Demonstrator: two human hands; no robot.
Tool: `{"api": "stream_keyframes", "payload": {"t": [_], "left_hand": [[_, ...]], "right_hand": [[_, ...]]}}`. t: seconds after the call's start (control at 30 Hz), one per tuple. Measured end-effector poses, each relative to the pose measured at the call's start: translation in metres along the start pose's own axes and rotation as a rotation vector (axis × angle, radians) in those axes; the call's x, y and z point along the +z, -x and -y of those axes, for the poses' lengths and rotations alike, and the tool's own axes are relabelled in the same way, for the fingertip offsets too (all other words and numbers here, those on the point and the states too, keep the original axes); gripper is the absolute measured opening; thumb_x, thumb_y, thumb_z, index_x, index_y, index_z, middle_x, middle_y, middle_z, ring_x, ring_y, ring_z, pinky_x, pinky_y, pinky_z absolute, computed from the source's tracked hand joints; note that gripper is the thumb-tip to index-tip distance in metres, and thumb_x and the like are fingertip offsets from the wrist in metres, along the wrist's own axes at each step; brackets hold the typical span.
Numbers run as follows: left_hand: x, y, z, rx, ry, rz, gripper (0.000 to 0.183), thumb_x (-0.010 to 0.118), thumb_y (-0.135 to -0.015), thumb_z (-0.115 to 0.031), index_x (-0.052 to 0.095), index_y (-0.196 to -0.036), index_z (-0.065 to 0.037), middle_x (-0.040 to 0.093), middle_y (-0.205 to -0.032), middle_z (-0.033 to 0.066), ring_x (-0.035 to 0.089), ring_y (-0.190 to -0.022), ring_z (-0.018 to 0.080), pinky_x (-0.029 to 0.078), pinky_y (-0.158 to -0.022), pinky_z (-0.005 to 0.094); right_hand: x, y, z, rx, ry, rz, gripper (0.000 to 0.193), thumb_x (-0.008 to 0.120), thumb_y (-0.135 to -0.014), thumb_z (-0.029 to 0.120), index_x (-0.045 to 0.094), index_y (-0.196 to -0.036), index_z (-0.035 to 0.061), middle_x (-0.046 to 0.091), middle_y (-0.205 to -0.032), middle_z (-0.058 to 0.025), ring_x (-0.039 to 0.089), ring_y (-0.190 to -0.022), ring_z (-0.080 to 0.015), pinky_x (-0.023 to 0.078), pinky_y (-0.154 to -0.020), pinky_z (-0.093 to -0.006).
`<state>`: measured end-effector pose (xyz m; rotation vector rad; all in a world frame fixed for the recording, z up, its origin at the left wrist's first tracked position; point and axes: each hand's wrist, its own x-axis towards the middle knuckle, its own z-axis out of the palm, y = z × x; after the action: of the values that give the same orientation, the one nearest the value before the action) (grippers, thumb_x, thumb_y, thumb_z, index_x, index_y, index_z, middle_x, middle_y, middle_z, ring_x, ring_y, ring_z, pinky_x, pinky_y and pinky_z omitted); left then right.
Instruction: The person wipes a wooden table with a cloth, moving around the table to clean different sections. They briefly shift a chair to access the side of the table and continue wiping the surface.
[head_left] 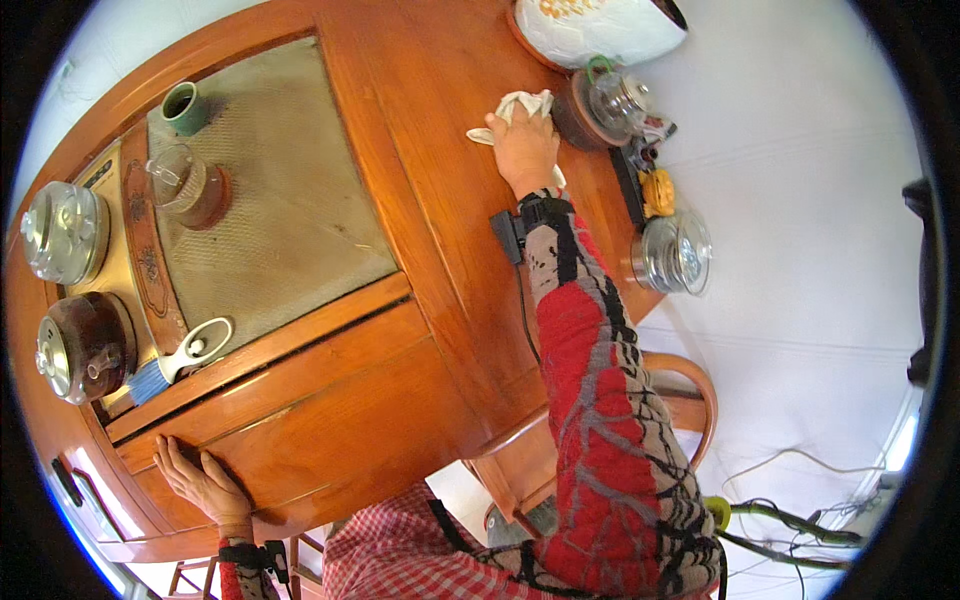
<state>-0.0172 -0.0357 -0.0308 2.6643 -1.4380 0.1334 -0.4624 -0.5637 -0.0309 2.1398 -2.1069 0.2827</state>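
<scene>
My right hand (527, 158) presses a crumpled white cloth (524, 104) onto the orange-brown wooden tea table (440, 290), at its right side. The fingers rest on top of the cloth, which sticks out past them. Just right of this hand is a dark pot with a glass vessel (617, 100) on it. My left hand (203, 484) lies on the table's near left edge, fingers stretched out and holding nothing. Beyond it lies a brush (190, 358) with blue bristles and a white looped handle.
A mesh-patterned tray (280, 200) bears a green cup (186, 112) and a glass pitcher (190, 190). Two glass kettles (68, 232) stand at the far left, one dark inside. Along the right edge are a yellow figurine (657, 192) and clear glassware (676, 252). A wooden chair (690, 400) stands near.
</scene>
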Motion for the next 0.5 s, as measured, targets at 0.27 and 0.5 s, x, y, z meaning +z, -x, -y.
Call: {"api": "stream_keyframes", "payload": {"t": [0.27, 0.5], "left_hand": [[0.006, -0.001, 0.004, -0.023, 0.056, -0.025, 0.058, 0.048, -0.107, -0.033, 0.041, -0.155, -0.002, 0.04, -0.164, 0.0154, 0.031, -0.153, 0.0375, 0.021, -0.126, 0.05], [0.015, -0.001, 0.01, 0.013, 0.063, -0.069, 0.058, 0.048, -0.107, -0.036, 0.042, -0.155, -0.004, 0.04, -0.164, 0.0138, 0.033, -0.152, 0.0359, 0.023, -0.125, 0.0497]], "right_hand": [[-0.021, 0.068, -0.062, -0.008, -0.008, -0.025, 0.058, 0.057, -0.1, 0.051, 0.06, -0.143, 0.0112, 0.06, -0.142, -0.0231, 0.048, -0.139, -0.043, 0.037, -0.111, -0.0613], [-0.032, 0.109, -0.117, 0.15, 0.028, 0.007, 0.063, 0.052, -0.102, 0.055, 0.056, -0.148, 0.0112, 0.056, -0.148, -0.0243, 0.042, -0.145, -0.0443, 0.032, -0.116, -0.0662]]}}
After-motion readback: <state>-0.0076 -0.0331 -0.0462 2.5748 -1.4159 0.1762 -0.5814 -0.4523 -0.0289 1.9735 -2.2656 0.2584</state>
